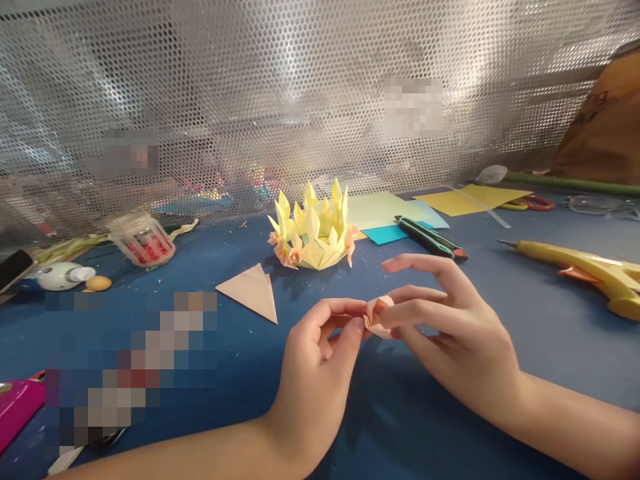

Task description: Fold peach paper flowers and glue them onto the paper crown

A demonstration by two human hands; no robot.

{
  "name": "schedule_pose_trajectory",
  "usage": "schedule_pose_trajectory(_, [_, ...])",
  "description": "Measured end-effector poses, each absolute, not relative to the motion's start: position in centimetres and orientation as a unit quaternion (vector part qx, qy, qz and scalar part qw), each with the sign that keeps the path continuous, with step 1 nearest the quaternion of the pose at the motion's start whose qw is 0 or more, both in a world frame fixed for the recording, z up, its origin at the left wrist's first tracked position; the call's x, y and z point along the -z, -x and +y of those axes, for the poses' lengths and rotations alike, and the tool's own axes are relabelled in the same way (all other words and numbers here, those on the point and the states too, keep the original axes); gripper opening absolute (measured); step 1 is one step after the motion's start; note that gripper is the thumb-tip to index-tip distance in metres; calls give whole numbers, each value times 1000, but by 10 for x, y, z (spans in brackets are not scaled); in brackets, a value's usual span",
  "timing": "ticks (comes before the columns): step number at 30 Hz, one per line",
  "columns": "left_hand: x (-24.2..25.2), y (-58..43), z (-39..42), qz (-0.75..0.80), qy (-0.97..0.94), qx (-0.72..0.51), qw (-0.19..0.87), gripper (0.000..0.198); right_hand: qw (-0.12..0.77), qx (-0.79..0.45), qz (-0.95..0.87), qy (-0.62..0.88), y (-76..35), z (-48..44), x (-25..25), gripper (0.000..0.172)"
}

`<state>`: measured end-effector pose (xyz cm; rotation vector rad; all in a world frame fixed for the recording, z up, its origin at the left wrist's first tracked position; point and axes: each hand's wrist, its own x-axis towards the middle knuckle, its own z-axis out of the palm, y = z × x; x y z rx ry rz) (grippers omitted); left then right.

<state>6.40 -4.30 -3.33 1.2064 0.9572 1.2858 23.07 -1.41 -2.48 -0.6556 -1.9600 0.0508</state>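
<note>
Left hand (316, 363) and right hand (463, 327) both pinch the peach origami piece (373, 319) just below right of frame centre; light pressure should spare its folds.

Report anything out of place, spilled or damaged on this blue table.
At left, the white, bottle-shaped container lies on its side, as if toppled; no spill shows. Small pale specks litter the blue tabletop, looking untidy.

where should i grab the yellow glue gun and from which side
Probably best by the handle, coming from the near right with the right hand once it is free of the pink folded paper. The glue gun lies flat, its narrow nozzle pointing left and its handle angling toward the near right, so that grip keeps fingers off the tip.
</note>
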Motion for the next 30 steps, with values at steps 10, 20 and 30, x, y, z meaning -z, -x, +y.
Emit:
schedule_pose_trajectory(10, [35,-61,-41,400,-552,-535,500,14,507,-18,-821,263,-231,-14,24,27])
schedule_pose_trajectory(20, [26,-61,-47,407,-596,-499,480,29,501,10,-824,265,-233,-19,21,47])
schedule_pose_trajectory(30, [27,-61,-47,412,-586,-488,499,33,496,24,-825,269,-233,-16,23,35])
